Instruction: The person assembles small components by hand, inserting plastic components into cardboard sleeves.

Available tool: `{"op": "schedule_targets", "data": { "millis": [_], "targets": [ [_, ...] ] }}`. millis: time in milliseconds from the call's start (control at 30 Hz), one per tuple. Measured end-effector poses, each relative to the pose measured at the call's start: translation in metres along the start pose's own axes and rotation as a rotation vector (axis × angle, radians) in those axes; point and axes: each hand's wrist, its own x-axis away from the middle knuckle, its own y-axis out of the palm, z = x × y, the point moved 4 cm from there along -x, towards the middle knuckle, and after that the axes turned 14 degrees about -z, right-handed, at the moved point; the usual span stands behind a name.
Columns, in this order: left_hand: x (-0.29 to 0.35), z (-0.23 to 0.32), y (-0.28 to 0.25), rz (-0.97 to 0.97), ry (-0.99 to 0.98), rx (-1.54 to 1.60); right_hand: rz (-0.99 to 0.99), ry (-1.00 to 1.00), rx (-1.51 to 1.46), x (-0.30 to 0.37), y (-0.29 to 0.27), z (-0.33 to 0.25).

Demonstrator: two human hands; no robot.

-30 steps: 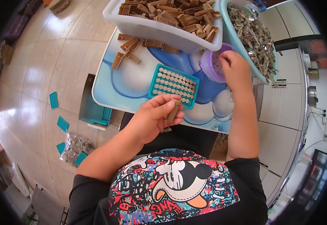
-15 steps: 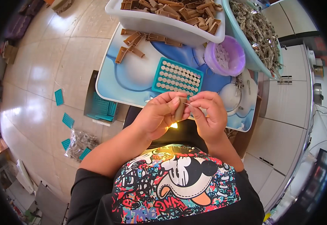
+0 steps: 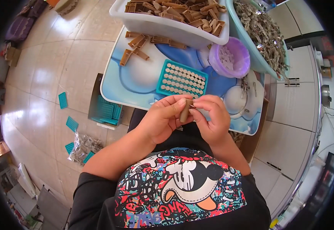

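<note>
While the left hand (image 3: 160, 118) grips a brown piece (image 3: 184, 112) near the table (image 3: 136, 85), the right hand (image 3: 214, 118) has its fingertips narrowed at the piece's upper side, seemingly on a thin part (image 3: 192, 106) too small to make out. A loose pinch could drop that part; a forward bump could unsettle the discs (image 3: 174, 83) in the tray (image 3: 160, 87) just beyond. Farther off stand the bowl (image 3: 245, 58) and bin (image 3: 174, 28).

Two hands (image 3: 160, 117), one held casing (image 3: 184, 114), one filled tray (image 3: 159, 83), one purple bowl (image 3: 242, 53), one white tub (image 3: 174, 28), one basin (image 3: 247, 63)
</note>
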Motion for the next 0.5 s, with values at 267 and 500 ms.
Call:
{"op": "schedule_targets", "data": {
  "millis": [267,500],
  "targets": [
    [0.001,0.003,0.011,0.096,-0.021,-0.05,0.011,-0.034,0.086,0.0,0.002,-0.002],
    [0.005,0.007,0.015,0.198,-0.014,-0.168,-0.009,0.006,0.007,-0.002,0.002,-0.004]
  ]
}}
